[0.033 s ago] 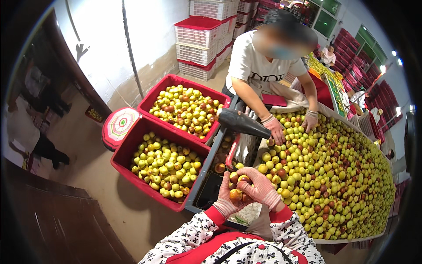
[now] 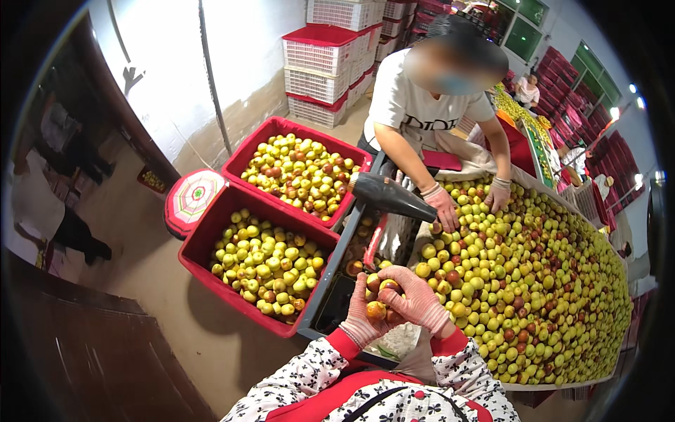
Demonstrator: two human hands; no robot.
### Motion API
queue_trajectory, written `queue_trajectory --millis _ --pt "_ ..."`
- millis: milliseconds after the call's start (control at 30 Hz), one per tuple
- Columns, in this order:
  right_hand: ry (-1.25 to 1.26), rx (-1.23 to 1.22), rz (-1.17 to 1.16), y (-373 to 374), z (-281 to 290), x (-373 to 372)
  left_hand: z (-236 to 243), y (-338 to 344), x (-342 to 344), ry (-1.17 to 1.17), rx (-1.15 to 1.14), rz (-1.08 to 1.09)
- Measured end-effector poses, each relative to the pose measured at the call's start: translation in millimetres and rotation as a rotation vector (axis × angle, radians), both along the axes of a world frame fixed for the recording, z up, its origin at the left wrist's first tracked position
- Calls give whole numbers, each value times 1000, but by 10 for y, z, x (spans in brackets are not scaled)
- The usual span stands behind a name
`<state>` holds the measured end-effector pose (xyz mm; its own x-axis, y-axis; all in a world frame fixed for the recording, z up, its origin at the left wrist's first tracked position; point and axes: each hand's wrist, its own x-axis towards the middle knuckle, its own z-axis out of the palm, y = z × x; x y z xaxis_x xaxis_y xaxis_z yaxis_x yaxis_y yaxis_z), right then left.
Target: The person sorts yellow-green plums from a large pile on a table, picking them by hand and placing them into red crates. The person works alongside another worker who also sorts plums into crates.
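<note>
My left hand (image 2: pixel 362 316) and my right hand (image 2: pixel 415 302), both in striped pink gloves, are cupped together around several small yellow and reddish-brown fruits (image 2: pixel 377 309). They are above a grey metal frame (image 2: pixel 313 316) with whitish material and a few fruits inside, beside a wide cloth-lined bed heaped with fruit (image 2: pixel 534 295). A black dryer-like tool (image 2: pixel 390 197) lies across the frame just beyond my hands.
A co-worker (image 2: pixel 408 105) reaches both gloved hands (image 2: pixel 443 207) into the heap opposite me. Two red-lined crates (image 2: pixel 197 274) of fruit stand left, near a round patterned stool (image 2: pixel 195 200). Crates (image 2: pixel 316 77) are stacked behind; more people are at the far right and left.
</note>
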<state>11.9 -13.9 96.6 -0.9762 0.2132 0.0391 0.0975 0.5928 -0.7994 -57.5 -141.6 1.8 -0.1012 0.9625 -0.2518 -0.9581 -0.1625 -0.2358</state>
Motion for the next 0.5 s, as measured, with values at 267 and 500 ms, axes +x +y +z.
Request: queue_trajectory --millis 267,500 --pt "-25 -278 131 -294 63 -568 26 -374 -368 81 -79 138" --pt "65 -210 115 -441 -180 -884 -34 -608 -770 71 67 306"
